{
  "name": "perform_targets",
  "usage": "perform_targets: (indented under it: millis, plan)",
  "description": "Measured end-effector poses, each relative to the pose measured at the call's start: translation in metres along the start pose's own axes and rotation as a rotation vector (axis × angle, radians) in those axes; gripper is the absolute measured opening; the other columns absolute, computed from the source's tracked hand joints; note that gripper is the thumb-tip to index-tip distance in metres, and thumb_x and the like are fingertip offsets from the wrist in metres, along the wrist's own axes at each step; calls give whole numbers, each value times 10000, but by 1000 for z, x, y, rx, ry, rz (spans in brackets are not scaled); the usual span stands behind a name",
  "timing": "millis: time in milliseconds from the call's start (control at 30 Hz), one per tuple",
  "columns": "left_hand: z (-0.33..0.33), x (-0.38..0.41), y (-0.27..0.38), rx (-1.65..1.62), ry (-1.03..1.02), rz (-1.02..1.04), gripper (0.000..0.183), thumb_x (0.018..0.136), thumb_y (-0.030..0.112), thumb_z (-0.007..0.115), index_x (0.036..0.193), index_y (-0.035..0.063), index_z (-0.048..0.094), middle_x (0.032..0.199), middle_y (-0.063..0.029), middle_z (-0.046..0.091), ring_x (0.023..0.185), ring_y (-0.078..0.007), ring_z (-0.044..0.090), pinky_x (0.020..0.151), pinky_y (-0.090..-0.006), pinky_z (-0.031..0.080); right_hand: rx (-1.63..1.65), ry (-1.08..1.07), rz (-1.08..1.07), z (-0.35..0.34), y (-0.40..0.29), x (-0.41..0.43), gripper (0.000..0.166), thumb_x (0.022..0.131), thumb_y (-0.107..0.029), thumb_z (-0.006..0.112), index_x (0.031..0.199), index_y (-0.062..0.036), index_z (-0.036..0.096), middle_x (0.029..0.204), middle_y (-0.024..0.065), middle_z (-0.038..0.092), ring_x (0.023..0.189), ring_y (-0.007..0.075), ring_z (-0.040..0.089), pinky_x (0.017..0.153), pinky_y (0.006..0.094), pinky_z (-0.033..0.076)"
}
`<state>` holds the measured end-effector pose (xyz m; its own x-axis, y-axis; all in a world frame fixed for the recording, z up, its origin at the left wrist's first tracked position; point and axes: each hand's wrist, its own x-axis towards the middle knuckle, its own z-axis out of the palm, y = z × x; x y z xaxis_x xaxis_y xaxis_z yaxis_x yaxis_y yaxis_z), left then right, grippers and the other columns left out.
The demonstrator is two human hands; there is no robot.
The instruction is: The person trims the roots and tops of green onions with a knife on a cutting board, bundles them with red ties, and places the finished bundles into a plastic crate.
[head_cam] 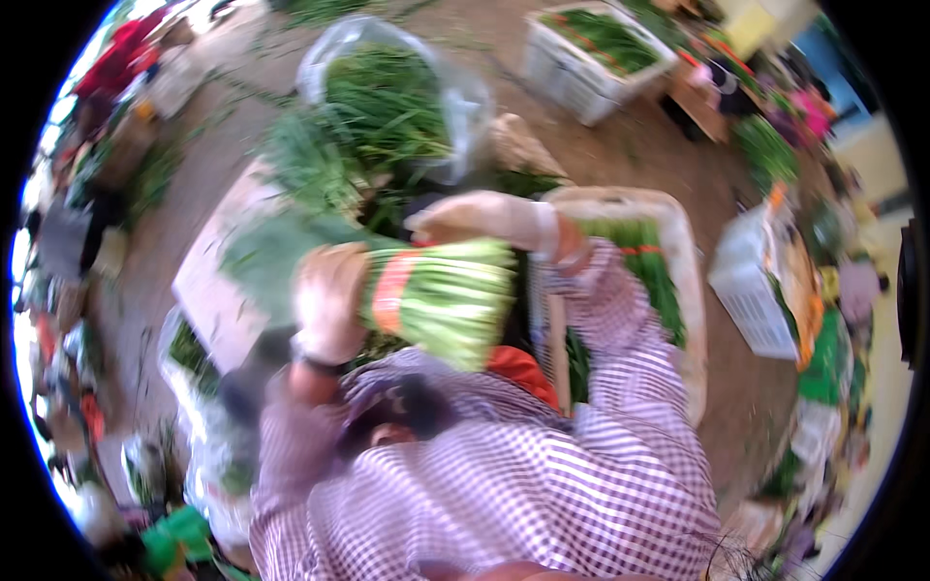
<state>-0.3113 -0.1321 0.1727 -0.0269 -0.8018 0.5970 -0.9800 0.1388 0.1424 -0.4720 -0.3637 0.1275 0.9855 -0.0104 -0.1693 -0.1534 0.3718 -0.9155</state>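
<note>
My left hand (330,301), in a pale glove, grips a thick bundle of long green stalks (461,290), which look like garlic chives. An orange band (393,290) wraps the bundle just right of that hand. The pale cut ends fan out to the right, and the blurred leaves trail left. My right hand (479,218), also gloved, is at the bundle's upper edge with its fingers bent to the left. A bit of red shows under its fingers. Blur hides whether they pinch something.
Loose greens (385,102) fill a clear plastic bag ahead. A pale board (225,290) lies at left. On the right, a white crate (690,290) holds banded bundles. Farther off stand another filled crate (563,83) and a white basket (752,279). A plastic bag (211,450) sits lower left.
</note>
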Motion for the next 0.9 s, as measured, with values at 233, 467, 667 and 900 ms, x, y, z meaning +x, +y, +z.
perform_targets:
  millis: [233,467,667,900]
  plan:
    - [57,50,40,174,-136,337,376,746,194,575,1105,85,544,1108,-69,573,1094,-213,550,986,-434,397,-631,1,505,34,-70,-70,958,735,-379,771,1436,34,265,1311,154,491,1213,218,452,1018,326,359]
    - [108,139,117,112,-60,512,638,802,234,523,1414,170,353,1439,-74,393,1359,-235,341,1098,-553,243,-922,615,52,10,-62,-200,881,632,-251,822,1354,12,393,1171,112,569,1089,196,542,928,317,445]
    - [94,124,132,-210,-415,360,810,559,213,787,1310,136,495,1401,-114,404,1325,-293,343,1066,-512,249,-669,994,354,-35,99,-360,977,654,-223,793,1424,33,249,1179,169,580,1066,215,568,939,310,447]
    - [128,18,2,-221,-187,-103,636,741,100,706,1334,76,478,1380,-180,443,1288,-360,400,1081,-431,316,-663,1287,961,-22,288,-458,1165,573,-307,855,1464,4,173,1266,226,549,1120,325,566,968,358,440]
